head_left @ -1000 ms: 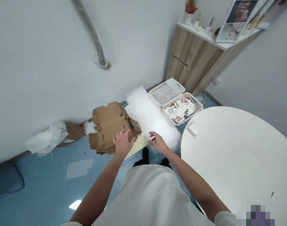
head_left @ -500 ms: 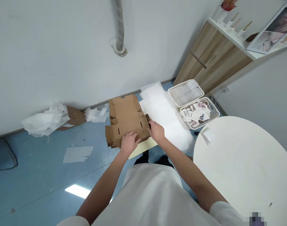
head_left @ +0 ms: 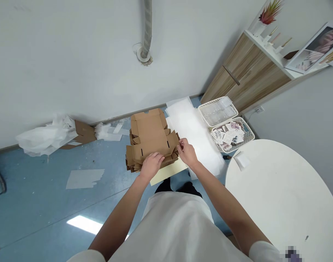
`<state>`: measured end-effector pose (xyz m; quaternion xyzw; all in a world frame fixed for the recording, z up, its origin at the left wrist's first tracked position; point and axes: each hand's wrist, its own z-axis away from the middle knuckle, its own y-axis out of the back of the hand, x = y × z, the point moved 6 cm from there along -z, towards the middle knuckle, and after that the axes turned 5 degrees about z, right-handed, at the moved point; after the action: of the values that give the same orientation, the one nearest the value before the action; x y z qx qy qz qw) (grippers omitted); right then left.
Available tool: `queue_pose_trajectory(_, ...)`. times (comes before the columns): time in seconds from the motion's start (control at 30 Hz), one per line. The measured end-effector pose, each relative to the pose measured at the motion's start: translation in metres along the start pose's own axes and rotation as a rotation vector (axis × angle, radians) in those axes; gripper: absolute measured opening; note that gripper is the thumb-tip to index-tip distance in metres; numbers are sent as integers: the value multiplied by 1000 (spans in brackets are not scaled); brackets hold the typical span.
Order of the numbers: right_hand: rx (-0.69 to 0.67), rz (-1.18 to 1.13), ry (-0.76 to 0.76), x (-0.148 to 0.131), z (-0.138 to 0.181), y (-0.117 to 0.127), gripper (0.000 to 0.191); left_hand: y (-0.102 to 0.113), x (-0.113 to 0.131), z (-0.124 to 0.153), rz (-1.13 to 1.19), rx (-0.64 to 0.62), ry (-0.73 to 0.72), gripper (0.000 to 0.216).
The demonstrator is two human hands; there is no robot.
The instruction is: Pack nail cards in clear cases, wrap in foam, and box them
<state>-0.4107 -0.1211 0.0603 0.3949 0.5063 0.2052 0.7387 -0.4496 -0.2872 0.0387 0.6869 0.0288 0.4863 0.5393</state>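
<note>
A stack of flat, die-cut brown cardboard box blanks (head_left: 151, 136) lies on the blue floor by the wall. My left hand (head_left: 151, 164) grips the near edge of the top blank, fingers curled over it. My right hand (head_left: 186, 152) pinches the same blank's right edge at a side flap. The top blank sits slightly lifted and askew from the pile. A pale yellow sheet (head_left: 169, 171) shows under the pile's near corner.
White foam sheets (head_left: 195, 134) lie right of the stack. Two white baskets (head_left: 218, 110) (head_left: 246, 140) stand beyond them, one holding small printed packets. A round white table (head_left: 281, 193) is at right, a wooden cabinet (head_left: 248, 82) behind. Crumpled plastic and cardboard scraps (head_left: 48, 136) lie at left.
My left hand slid from the pile's left side to its near edge and closed on the top blank. My right hand moved from the foam sheets to the blank's right edge and pinched it.
</note>
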Motion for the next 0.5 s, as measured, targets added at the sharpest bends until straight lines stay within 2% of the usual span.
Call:
queue_pose_trajectory(0.17, 144, -79, 38, -6, 7, 17, 32, 12, 0, -6, -45, 105, 4, 35)
queue_pose_trajectory(0.3, 226, -142, 37, -10, 15, 26, 52, 21, 5, -5, 13, 159, -16, 31)
queue_pose_trajectory(0.4, 147, -275, 4, -13, 14, 27, 70, 29, 7, 0, 71, 255, -20, 28)
queue_pose_trajectory(0.5, -16, -400, 10, -23, 9, 23, 72, 34, 8, 7, 87, 353, -26, 26)
